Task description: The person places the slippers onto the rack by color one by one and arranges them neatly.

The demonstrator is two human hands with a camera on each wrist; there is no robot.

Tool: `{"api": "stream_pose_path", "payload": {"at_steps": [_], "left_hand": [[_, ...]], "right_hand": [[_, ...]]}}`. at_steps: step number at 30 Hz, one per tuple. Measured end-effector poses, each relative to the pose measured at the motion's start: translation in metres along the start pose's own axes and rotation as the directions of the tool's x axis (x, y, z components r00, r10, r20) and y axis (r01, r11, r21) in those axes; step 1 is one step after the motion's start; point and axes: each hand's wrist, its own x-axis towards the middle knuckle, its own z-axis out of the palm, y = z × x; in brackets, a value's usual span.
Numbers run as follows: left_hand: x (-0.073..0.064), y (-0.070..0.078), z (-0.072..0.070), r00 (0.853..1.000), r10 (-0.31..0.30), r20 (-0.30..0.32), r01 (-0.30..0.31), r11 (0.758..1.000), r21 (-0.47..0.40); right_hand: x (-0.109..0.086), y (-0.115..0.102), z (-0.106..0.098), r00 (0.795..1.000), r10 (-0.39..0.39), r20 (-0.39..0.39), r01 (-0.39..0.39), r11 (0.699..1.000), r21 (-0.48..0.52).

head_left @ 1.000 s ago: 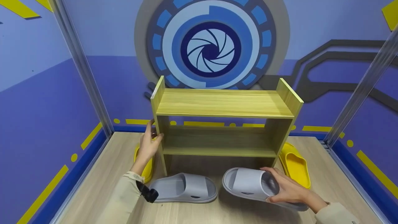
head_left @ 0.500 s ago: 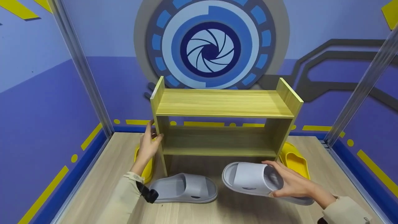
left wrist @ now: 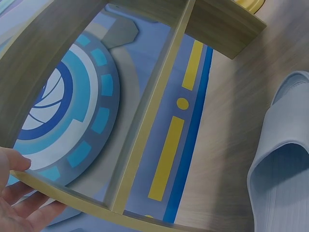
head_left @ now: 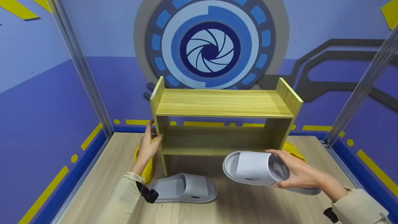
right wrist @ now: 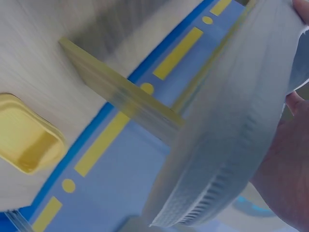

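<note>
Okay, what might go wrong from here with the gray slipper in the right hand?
The held gray slipper could bump the lower shelf board, as its toe looks close to that front edge in the head view. A knock might shift the wooden rack, since the left hand holds just one side panel. The slipper may also tilt, as the right hand grips it around the middle.

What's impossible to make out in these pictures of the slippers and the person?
Yellow slipper on the right, head view: partly hidden behind the lifted gray slipper and right grip.
Yellow slipper on the left, head view: partly covered by the left grip and wrist.
Gray slipper on the floor, left wrist view: heel cut off by the bottom edge.
Lettering on the right sleeve, head view: too small to read.
</note>
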Motion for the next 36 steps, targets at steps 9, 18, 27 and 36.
{"api": "stream_pose_path", "payload": {"at_steps": [9,18,27,36], "left_hand": [[-0.007,0.02,-0.003,1.0,-0.018,0.016,0.019,1.0,-0.022],[-0.001,-0.001,0.0,1.0,-0.023,0.003,0.023,1.0,0.015],[-0.004,0.012,-0.002,1.0,0.027,0.008,-0.027,1.0,0.003],[-0.006,0.017,-0.003,1.0,0.018,0.009,-0.018,1.0,0.002]], "right_hand": [[0.009,-0.012,-0.026,0.999,0.026,-0.021,-0.027,0.999,-0.018],[0.019,-0.022,-0.05,0.999,0.034,-0.022,-0.035,0.999,-0.022],[0.028,-0.035,-0.069,0.998,0.054,-0.026,-0.056,0.997,-0.059],[0.038,-0.043,-0.094,0.998,-0.011,-0.068,0.006,0.998,-0.07]]}}
